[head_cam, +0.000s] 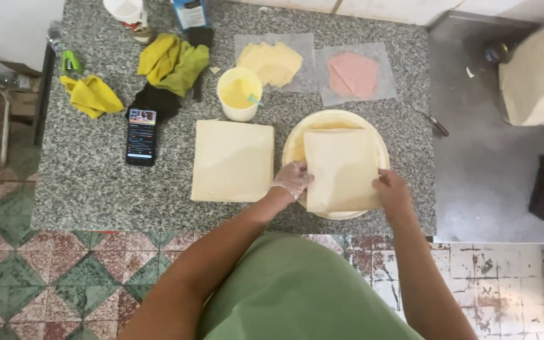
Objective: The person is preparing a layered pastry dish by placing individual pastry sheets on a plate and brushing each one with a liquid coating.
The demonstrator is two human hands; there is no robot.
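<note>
Grey speckled granite forms the tabletop (96,182), which stands on a floor of worn green and red patterned tiles (45,277); a steel surface (486,164) adjoins it on the right.

One round pale plate (332,119) lies near the front edge. One square slab of crustless bread (342,170) lies on it. The left hand (292,180), in a clear plastic glove, has its grip closed on the slab's left edge. The bare right hand (390,189) has its grip closed on the slab's right edge.

One square stack of bread (232,160) lies just left of the plate. One white cup of yellow spread (239,93) stands behind the stack. Two clear sheets lie farther back: one carries yellow cheese slices (272,63), one carries pink meat slices (352,74). One phone (141,136) and three yellow-green cloths (92,96) lie to the left.
</note>
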